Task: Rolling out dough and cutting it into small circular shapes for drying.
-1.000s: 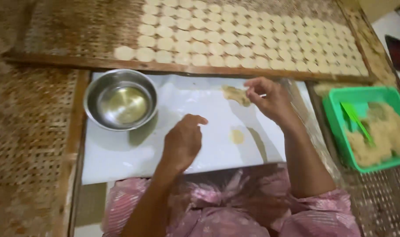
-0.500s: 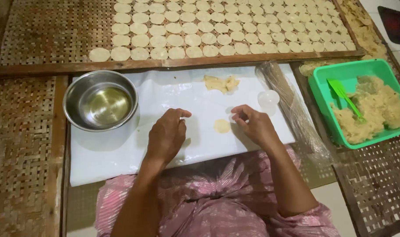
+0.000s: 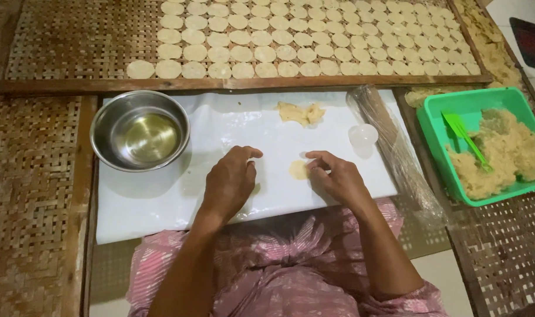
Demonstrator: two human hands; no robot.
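Observation:
A small flattened disc of pale dough point(image 3: 298, 169) lies on the white plastic sheet point(image 3: 161, 199) in front of me. My right hand point(image 3: 336, 178) rests beside it, fingertips touching its right edge. My left hand point(image 3: 229, 182) lies palm down on the sheet just left of the disc, fingers curled, holding nothing. A ragged lump of the same dough point(image 3: 301, 113) sits farther back on the sheet.
A steel bowl point(image 3: 140, 130) with some liquid stands at the sheet's left. A woven drying tray point(image 3: 62, 41) at the back carries several rows of dough discs point(image 3: 314, 41). At right are a plastic-wrapped rolling pin point(image 3: 396, 152), a small clear cup point(image 3: 363, 135), and a green tub point(image 3: 437, 126) of dough with a green spatula point(image 3: 466, 136).
My right hand came back from the far dough lump toward me and now touches a small disc on the sheet. My left hand stayed on the sheet beside it.

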